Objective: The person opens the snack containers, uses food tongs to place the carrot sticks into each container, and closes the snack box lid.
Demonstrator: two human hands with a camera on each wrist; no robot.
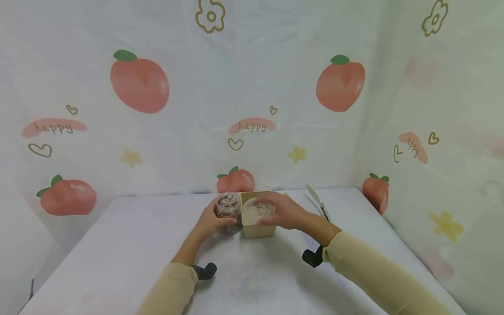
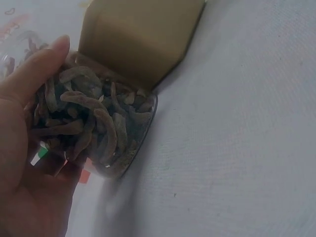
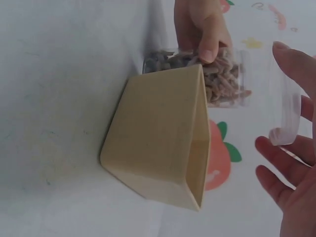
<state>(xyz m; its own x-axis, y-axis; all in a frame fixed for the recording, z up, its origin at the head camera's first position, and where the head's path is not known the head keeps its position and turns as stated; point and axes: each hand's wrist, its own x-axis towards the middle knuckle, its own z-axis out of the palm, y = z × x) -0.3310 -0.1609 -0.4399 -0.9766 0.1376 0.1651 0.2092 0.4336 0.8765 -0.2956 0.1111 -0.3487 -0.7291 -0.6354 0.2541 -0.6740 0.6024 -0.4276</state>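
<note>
My left hand (image 1: 210, 222) grips a clear jar (image 1: 228, 205) filled with brown dried strips. The jar stands on the white table, touching the left side of a tan square box (image 1: 257, 223). My right hand (image 1: 284, 211) hovers over the open box and holds a clear round lid (image 1: 257, 209) between thumb and fingers. In the left wrist view the jar (image 2: 94, 123) lies against my left palm (image 2: 22, 148), with the box (image 2: 138, 39) behind it. The right wrist view shows the lid (image 3: 287, 116) in my right hand (image 3: 291, 197), beside the box (image 3: 158, 148) and jar (image 3: 222, 79).
A white plastic knife (image 1: 317, 200) lies on the table (image 1: 118, 245) behind my right forearm. Cloth printed with peaches hangs at the back and on the right. The table's right edge meets that cloth.
</note>
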